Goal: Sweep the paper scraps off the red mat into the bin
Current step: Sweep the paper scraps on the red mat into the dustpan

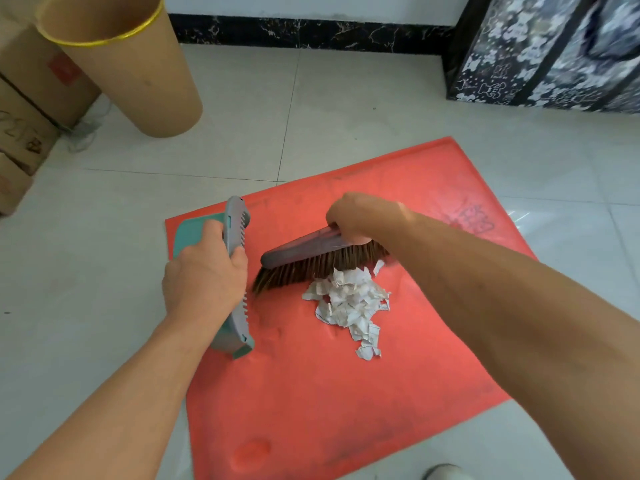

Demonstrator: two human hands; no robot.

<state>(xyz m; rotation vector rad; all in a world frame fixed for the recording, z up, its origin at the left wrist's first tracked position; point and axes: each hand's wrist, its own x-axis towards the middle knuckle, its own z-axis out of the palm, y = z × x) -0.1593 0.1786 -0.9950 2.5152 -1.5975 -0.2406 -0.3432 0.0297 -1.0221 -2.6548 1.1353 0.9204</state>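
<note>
- Right hand [363, 216] fingers clamp the brush [311, 258] touching the scraps [349, 303], mid-frame.
- Left hand [204, 278] fingers clamp the dustpan [239, 323], just left of them.
- Bin [131, 74] sits upper left.

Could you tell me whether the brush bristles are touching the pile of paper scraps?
Touching. The head view shows the brush bristles pressed against the top edge of the paper scraps, with no red mat visible between them.
</note>
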